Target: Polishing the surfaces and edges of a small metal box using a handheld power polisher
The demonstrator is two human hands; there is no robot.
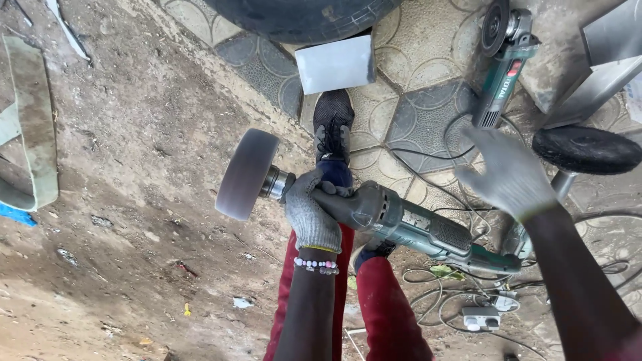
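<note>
The large polisher (401,224) lies across the lap with its long axis running from lower right up to the left, where one grey buffing wheel (246,174) stands on edge. The left hand (311,210), gloved, keeps a closed grip on the polisher's head, just behind the wheel. The right hand (509,175), gloved too, hangs open with fingers spread above the tool's tail, apart from it and holding nothing; it is the nearer hand to the second, smaller grinder (503,60), which lies on the patterned floor (414,60) beyond. Two power tools, two gloves, one beaded bracelet (317,265) on the left wrist.
</note>
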